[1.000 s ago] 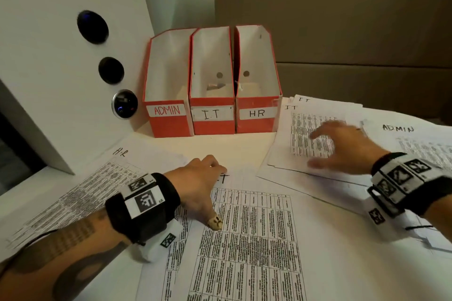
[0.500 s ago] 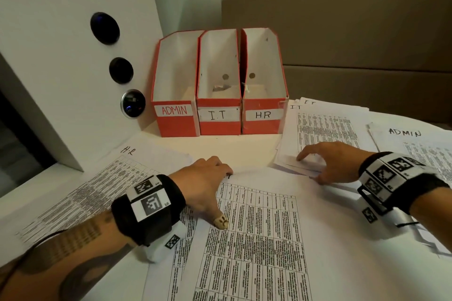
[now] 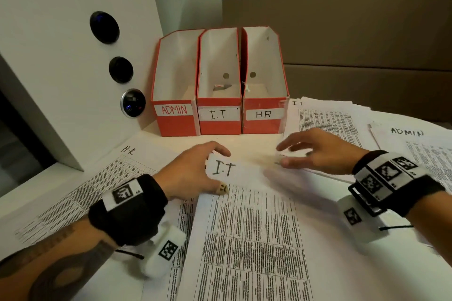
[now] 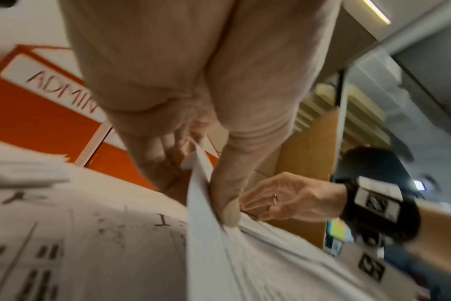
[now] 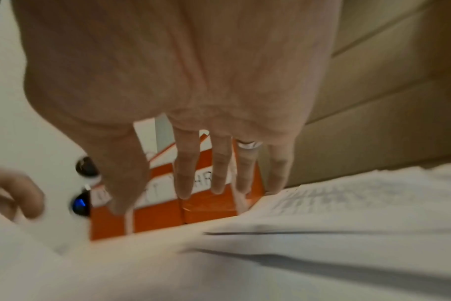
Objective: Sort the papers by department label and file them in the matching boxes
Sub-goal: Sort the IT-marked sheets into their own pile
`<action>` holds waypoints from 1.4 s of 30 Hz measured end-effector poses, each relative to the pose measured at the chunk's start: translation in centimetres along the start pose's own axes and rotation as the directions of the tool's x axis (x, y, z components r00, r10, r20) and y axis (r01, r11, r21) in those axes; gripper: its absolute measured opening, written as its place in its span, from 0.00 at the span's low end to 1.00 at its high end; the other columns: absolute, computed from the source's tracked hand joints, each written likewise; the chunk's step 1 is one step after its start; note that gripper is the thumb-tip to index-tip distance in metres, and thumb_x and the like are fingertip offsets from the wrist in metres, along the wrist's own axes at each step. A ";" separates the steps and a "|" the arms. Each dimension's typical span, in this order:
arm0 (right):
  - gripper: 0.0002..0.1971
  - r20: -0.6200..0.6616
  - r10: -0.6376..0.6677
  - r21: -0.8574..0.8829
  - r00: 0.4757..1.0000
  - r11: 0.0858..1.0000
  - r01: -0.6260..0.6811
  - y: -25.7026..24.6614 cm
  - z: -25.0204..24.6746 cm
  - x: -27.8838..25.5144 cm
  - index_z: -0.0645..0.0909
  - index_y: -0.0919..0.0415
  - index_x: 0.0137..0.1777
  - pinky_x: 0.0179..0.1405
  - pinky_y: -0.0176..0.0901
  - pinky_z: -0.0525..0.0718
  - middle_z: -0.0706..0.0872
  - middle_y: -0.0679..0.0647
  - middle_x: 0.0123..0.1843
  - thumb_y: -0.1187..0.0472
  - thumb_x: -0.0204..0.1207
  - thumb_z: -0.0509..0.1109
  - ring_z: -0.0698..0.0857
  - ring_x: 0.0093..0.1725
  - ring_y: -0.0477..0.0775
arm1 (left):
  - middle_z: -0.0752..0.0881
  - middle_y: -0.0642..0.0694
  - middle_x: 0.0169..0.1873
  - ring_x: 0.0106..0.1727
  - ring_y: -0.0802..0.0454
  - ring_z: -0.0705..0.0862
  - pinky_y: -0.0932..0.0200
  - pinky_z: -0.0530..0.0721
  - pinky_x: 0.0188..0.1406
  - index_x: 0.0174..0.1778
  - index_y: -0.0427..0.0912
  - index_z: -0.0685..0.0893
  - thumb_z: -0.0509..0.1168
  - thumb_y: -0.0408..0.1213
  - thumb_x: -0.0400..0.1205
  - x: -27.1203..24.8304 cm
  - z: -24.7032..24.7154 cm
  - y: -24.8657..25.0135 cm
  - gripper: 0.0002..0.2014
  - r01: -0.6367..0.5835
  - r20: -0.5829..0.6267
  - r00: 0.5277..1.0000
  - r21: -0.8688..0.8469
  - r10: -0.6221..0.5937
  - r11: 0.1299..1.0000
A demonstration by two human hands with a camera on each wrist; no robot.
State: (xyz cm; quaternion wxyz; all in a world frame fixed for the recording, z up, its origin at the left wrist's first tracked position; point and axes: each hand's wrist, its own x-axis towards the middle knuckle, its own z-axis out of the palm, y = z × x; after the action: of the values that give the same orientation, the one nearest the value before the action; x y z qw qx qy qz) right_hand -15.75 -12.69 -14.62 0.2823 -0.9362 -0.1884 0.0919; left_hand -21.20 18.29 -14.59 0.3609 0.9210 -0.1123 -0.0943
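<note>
Left grip [image 3: 193, 173] beside HR sheet [image 3: 73, 193]

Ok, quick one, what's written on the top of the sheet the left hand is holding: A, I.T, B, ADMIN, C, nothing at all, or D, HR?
A: the left hand pinches the top corner of the sheet, and "I.T" is handwritten right beside its fingers.
</note>
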 end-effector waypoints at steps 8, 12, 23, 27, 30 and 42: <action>0.13 -0.125 -0.060 0.269 0.990 0.959 0.092 -1.2 -0.6 -0.7 0.94 0.59 0.38 0.39 0.42 0.91 0.95 0.50 0.39 0.52 0.60 0.90 0.94 0.40 0.51 | 0.95 0.48 0.59 0.62 0.48 0.93 0.47 0.93 0.61 0.68 0.46 0.88 0.83 0.32 0.71 -1.3 -1.0 -0.9 0.28 -0.104 -0.173 0.985 -0.483 0.022 0.870; 0.17 -0.314 -0.005 0.555 0.949 0.811 0.188 -1.0 -0.4 -1.3 0.94 0.65 0.49 0.43 0.36 0.91 0.96 0.55 0.48 0.65 0.58 0.88 0.95 0.49 0.56 | 0.94 0.46 0.63 0.66 0.47 0.92 0.41 0.86 0.73 0.67 0.39 0.91 0.75 0.41 0.82 -1.8 -0.1 -1.8 0.19 -0.066 -0.083 0.996 -0.516 0.027 0.854; 0.13 -0.502 0.208 0.698 0.840 0.671 0.251 2.1 0.8 -1.1 0.93 0.62 0.50 0.48 0.52 0.95 0.96 0.58 0.49 0.68 0.65 0.85 0.94 0.53 0.68 | 0.96 0.41 0.53 0.56 0.41 0.95 0.43 0.91 0.60 0.56 0.35 0.93 0.67 0.41 0.90 -0.3 0.0 -2.0 0.14 -0.053 -0.288 0.938 -0.671 -0.194 0.739; 0.22 -0.491 0.191 0.744 0.850 0.599 0.295 3.2 0.3 -1.2 0.94 0.59 0.48 0.45 0.53 0.95 0.94 0.68 0.50 0.56 0.50 0.87 0.94 0.48 0.67 | 0.96 0.39 0.54 0.57 0.38 0.95 0.38 0.90 0.64 0.54 0.34 0.94 0.71 0.38 0.86 0.1 -0.2 -2.4 0.11 -0.114 -0.346 0.920 -0.684 -0.182 0.721; 0.16 -0.557 0.217 0.655 0.801 0.709 0.263 3.3 -0.1 -1.7 0.94 0.64 0.47 0.48 0.62 0.95 0.95 0.62 0.46 0.59 0.59 0.88 0.94 0.48 0.67 | 0.95 0.39 0.57 0.59 0.40 0.94 0.32 0.88 0.69 0.61 0.35 0.92 0.75 0.37 0.80 0.3 -0.1 -1.7 0.15 -0.150 -0.346 0.928 -0.691 -0.142 0.707; 0.13 -0.533 0.268 0.760 0.802 0.568 0.315 3.6 -0.5 -1.7 0.91 0.66 0.52 0.44 0.44 0.94 0.95 0.62 0.47 0.71 0.66 0.79 0.93 0.45 0.61 | 0.95 0.38 0.54 0.58 0.37 0.94 0.42 0.92 0.59 0.57 0.41 0.95 0.67 0.60 0.83 3.8 -0.4 1.2 0.25 -0.167 -0.298 0.953 -0.657 -0.050 0.735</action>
State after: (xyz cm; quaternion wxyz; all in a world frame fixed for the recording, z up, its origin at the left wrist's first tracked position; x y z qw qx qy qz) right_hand -16.11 -16.37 -16.15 0.7292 -0.6699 -0.0378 -0.1344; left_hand -17.65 16.66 -13.82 0.6857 0.7262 -0.0441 0.0220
